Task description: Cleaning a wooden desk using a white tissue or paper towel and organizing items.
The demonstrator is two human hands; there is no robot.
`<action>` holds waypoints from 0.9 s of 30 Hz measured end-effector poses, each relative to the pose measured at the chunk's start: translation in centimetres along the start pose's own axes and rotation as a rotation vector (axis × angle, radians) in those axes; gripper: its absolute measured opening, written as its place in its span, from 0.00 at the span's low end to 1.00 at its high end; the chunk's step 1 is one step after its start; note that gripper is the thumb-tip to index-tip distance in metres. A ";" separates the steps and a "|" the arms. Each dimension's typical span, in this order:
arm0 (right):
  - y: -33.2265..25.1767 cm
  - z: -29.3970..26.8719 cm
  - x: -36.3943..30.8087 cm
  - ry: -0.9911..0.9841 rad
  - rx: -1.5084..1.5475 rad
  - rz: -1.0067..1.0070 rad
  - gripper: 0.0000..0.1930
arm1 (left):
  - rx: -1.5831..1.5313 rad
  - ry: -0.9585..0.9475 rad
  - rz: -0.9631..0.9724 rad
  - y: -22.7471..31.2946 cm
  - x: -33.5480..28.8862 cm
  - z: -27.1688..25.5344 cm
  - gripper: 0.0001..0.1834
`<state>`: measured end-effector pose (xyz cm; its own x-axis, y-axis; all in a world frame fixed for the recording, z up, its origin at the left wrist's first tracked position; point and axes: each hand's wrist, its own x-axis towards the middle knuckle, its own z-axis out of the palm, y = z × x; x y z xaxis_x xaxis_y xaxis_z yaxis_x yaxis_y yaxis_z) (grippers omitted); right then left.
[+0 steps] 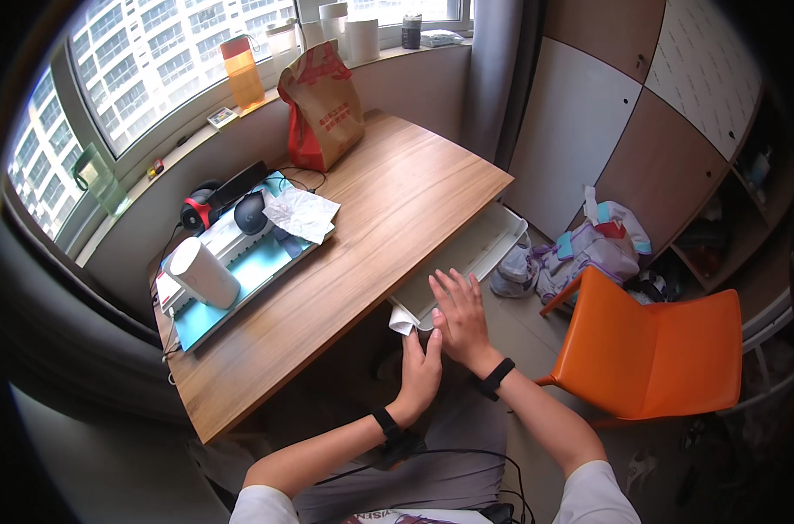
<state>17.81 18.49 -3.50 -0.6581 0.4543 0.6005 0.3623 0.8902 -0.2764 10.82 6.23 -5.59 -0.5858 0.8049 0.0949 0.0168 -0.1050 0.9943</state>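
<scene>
A white drawer (480, 258) is pulled out from under the front edge of the wooden desk (375, 218). At the drawer's near left corner, my left hand (420, 371) has a crumpled white tissue (402, 320) at its fingertips. The tissue touches the corner, and part of that grip is hidden. My right hand (463, 323) lies stretched over the drawer's near rim with its fingers apart. Nothing shows in it, and its heel is close to my left thumb. Black bands circle both wrists.
An orange chair (654, 349) stands at the right. Bags (593, 249) lie on the floor by the cabinet (580, 131). On the desk are a paper bag (331, 113), a white roll (206, 272), headphones (203, 208) and papers (302, 214). Bottles line the windowsill.
</scene>
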 end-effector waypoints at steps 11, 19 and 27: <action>-0.1 -0.2 0.0 0.013 -0.009 0.000 0.28 | -0.166 0.088 -0.014 1.7 -0.8 -0.9 0.16; -0.2 -0.2 -0.1 0.000 -0.015 -0.001 0.27 | -0.105 0.130 -0.076 0.1 2.3 -4.0 0.11; 0.1 -0.6 -0.1 0.013 -0.024 -0.012 0.27 | 0.187 -0.149 0.182 2.2 -0.5 -5.7 0.12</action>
<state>18.27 18.49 -3.17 -0.6536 0.4430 0.6136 0.3704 0.8943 -0.2512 6.54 2.29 -3.67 -0.4343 0.8609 0.2651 0.2682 -0.1573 0.9504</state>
